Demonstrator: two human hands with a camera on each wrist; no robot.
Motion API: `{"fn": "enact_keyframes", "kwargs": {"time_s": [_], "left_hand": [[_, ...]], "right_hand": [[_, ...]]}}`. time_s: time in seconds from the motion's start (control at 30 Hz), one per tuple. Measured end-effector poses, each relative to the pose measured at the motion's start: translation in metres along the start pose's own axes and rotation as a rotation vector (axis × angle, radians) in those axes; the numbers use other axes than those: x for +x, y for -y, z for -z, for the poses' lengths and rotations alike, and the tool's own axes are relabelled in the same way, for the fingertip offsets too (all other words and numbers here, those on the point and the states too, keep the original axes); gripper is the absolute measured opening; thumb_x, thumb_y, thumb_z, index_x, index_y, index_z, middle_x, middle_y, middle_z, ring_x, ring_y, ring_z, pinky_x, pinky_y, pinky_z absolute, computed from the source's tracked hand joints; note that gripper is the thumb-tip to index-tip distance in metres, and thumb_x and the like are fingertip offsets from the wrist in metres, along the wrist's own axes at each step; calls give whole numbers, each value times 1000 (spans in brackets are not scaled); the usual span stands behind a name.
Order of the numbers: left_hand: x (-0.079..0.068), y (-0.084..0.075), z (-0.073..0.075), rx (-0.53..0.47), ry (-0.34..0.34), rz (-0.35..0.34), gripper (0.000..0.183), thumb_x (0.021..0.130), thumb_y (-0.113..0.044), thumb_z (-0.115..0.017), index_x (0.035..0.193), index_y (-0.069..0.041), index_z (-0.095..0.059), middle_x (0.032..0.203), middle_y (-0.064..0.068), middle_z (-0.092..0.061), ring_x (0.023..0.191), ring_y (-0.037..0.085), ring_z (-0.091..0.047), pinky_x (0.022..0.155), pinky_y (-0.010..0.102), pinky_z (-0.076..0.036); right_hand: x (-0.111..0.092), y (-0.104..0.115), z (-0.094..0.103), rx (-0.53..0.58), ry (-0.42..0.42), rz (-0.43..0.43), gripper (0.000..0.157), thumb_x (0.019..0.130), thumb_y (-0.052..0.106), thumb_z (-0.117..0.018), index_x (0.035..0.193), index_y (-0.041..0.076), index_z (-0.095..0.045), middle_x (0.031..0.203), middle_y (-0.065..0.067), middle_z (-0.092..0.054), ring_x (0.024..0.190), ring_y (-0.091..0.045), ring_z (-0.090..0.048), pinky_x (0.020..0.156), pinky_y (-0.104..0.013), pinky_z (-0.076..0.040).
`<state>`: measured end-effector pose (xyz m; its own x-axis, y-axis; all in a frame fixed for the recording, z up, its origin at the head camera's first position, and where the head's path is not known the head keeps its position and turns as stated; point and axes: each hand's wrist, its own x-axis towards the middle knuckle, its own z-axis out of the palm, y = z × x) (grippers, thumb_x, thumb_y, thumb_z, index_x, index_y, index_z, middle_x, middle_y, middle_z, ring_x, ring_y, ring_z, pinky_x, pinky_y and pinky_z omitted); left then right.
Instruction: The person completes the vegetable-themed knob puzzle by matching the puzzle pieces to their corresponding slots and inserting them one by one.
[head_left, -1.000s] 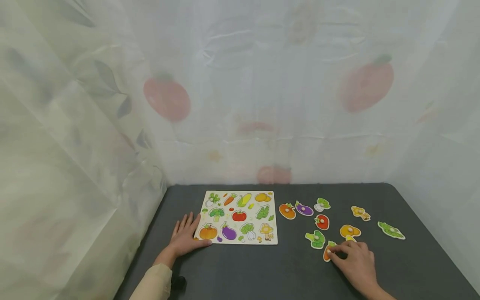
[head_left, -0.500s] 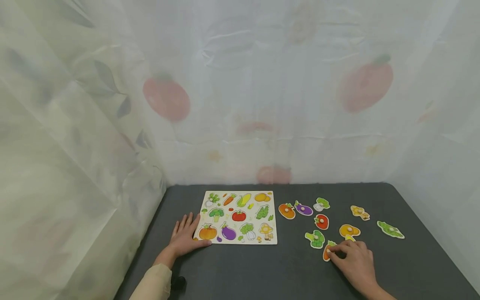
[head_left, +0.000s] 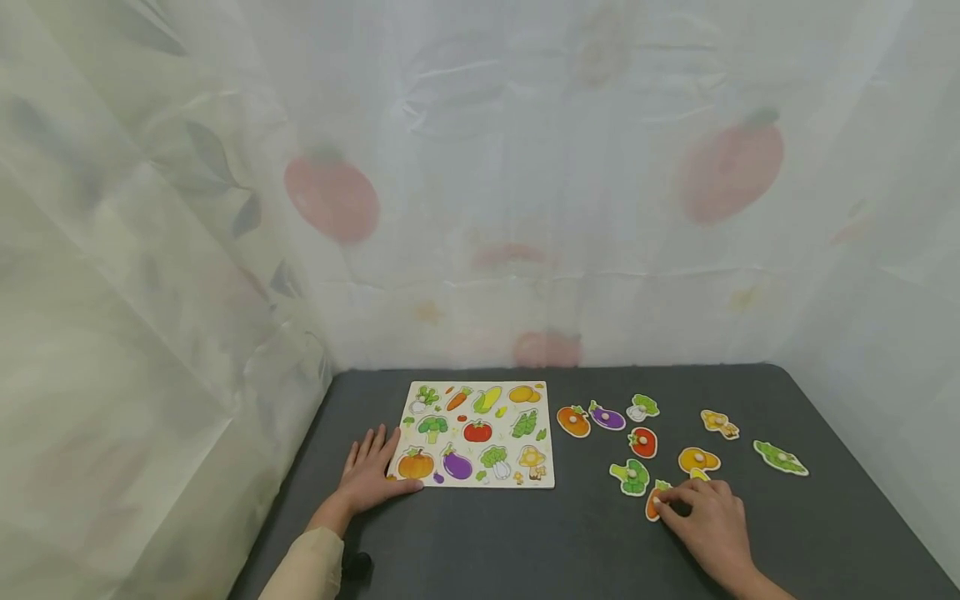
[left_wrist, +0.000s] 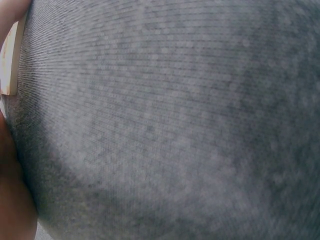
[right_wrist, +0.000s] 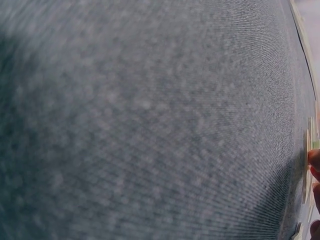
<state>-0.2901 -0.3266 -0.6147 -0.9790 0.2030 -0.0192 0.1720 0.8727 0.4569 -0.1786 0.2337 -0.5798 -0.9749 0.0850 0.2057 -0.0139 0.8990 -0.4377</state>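
A white puzzle board [head_left: 504, 447] printed with vegetables lies flat on the dark table. My left hand [head_left: 367, 479] rests at its lower left corner, fingers spread, thumb along the front edge. In the left wrist view only the board's edge [left_wrist: 14, 62] and bits of the hand show. To the right, my right hand [head_left: 711, 517] pinches the knob of a carrot puzzle piece [head_left: 651, 508] with thumb and index finger, the piece close over the table. A yellow puzzle piece [head_left: 699, 475] is partly hidden behind that hand. The right wrist view catches fingertips [right_wrist: 314, 159] at a thin piece.
Loose knobbed pieces lie right of the board: pumpkin [head_left: 573, 422], eggplant [head_left: 607, 417], cabbage [head_left: 642, 407], tomato [head_left: 642, 443], broccoli [head_left: 631, 477], potato-like [head_left: 698, 459], mushroom [head_left: 719, 424] and pea pod [head_left: 781, 458]. A patterned curtain [head_left: 465, 317] hangs behind the table [head_left: 510, 550].
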Motion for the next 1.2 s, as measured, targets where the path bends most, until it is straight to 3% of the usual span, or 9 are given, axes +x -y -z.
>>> {"fn": "enact_keyframes", "kwargs": {"time_s": [0.27,0.5,0.67,0.87,1.2], "left_hand": [[1,1,-1,5,-1,-1,127,71,-85,-68,165,-13,-21,170,20,-9,155,44,-1,120,62,6],[1,1,-1,3,-1,0,127,71,-85,-68,165,-13,-21,170,20,-9,155,44,-1,120,62,6],[1,2,-2,9,-3,0,127,71,-85,-68,165,-13,-22,170,20,-10,155,44,-2,120,62,6],[2,3,-1,13,-6,-3,126,72,-85,-68,165,-13,-22,170,19,-10,155,44,-2,120,62,5],[-2,-6,5,0,18,7,124,74,-81,-69,165,-11,-22,169,22,-10,154,45,-2,119,63,5]], "right_hand": [[2,-1,-1,0,-36,41,12,77,29,-89,78,24,-78,90,3,-67,97,-32,-52,75,-54,-38],[20,14,5,62,-234,163,15,72,23,-93,76,23,-78,84,6,-65,95,-31,-52,73,-53,-37],[38,32,2,134,-314,248,17,70,18,-93,74,21,-77,80,6,-63,89,-29,-53,76,-51,-38],[62,55,-14,180,-271,247,12,77,20,-90,79,20,-78,83,4,-64,91,-28,-51,72,-45,-35],[106,104,-44,221,-229,261,9,84,26,-86,83,19,-80,89,0,-65,96,-30,-53,83,-54,-39]]}}
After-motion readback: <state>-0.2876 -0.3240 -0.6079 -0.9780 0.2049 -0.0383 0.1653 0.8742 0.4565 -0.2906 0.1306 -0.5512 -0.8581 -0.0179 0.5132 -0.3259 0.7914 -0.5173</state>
